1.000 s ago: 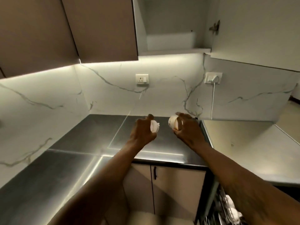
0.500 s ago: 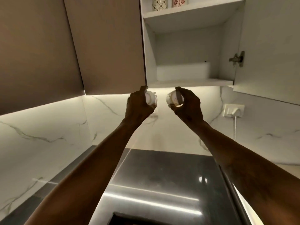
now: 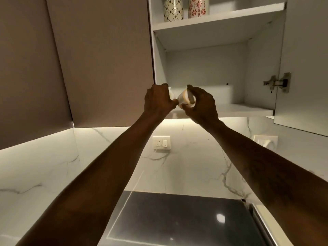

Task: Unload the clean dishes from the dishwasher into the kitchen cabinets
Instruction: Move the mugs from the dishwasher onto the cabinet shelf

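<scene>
Both my arms reach up toward the open wall cabinet [image 3: 230, 110]. My left hand [image 3: 157, 101] is closed around a small white cup [image 3: 171, 94], of which only a sliver shows past the fingers. My right hand [image 3: 201, 105] grips a second small white cup [image 3: 185, 98] with a tan inside, tilted with its mouth toward me. The two hands nearly touch, right at the front left corner of the cabinet's lower shelf. The dishwasher is out of view.
Two patterned mugs [image 3: 173, 8] stand on the upper shelf [image 3: 230, 16]. The open cabinet door [image 3: 305, 68] hangs at the right with its hinge [image 3: 276, 82]. Closed brown cabinet doors [image 3: 99, 59] are left. Below lie the marble backsplash with a socket [image 3: 161, 142] and the dark countertop [image 3: 177, 219].
Both hands have risen from above the countertop up to the lower shelf's edge, each keeping its cup, and have drawn closer together. My view has tilted upward.
</scene>
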Action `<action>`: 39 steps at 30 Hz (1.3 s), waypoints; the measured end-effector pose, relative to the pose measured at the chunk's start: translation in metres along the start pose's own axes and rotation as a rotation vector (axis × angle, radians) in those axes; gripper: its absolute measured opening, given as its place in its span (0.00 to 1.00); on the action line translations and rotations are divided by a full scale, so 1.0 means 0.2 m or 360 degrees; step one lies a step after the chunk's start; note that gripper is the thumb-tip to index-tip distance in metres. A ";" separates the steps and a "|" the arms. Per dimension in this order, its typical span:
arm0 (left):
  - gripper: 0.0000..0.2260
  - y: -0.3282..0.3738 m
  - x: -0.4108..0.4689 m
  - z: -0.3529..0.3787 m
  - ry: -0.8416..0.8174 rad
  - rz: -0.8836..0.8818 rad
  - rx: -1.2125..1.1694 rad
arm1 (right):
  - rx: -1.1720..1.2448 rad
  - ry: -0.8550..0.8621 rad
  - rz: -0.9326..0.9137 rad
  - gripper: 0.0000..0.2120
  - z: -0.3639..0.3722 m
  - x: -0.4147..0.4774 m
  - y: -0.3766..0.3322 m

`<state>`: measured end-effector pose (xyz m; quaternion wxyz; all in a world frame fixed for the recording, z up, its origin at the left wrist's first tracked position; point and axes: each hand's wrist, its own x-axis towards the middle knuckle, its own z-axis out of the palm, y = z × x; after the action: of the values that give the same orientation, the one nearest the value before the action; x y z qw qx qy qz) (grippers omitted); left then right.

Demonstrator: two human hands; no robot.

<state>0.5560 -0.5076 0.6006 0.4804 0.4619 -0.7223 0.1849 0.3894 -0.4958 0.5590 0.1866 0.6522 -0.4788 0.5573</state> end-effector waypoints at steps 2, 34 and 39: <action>0.25 -0.01 0.08 0.05 -0.0038 0.0003 0.0070 | -0.0049 -0.0033 0.0034 0.34 0.05 0.07 0.04; 0.27 -0.04 0.22 0.39 -0.0476 -0.0074 0.0354 | -0.0081 -0.0475 0.0449 0.50 0.16 0.25 0.36; 0.28 -0.06 0.08 0.31 -0.0440 -0.0102 0.0242 | -0.0024 -0.0366 0.0430 0.48 0.09 0.17 0.33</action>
<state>0.5318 -0.5650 0.5838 0.3456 0.5409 -0.7503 0.1583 0.3420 -0.5557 0.5641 0.0588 0.6400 -0.5844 0.4954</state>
